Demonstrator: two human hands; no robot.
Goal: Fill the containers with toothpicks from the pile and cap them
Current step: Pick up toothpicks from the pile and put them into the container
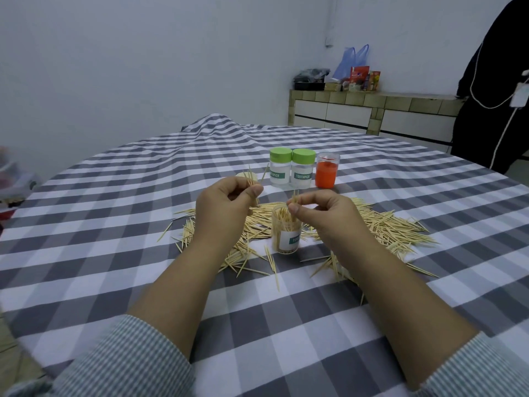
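A clear open container (286, 234) with a TOOTHPICK label stands in the middle of the toothpick pile (383, 224) and holds many toothpicks. My right hand (323, 213) pinches a few toothpicks just above its mouth. My left hand (226, 204) pinches a small bunch of toothpicks, held up to the left of the container. Behind stand two capped containers with green lids (280, 167) (303, 169) and an orange container (327, 171) with a clear cap. A pale loose cap (246, 176) lies behind my left hand.
The grey-and-white checked tablecloth (286, 325) covers the whole table. A tiled cabinet (369, 113) with bags and boxes stands at the back right. A person in dark clothes (492, 110) stands at the right edge.
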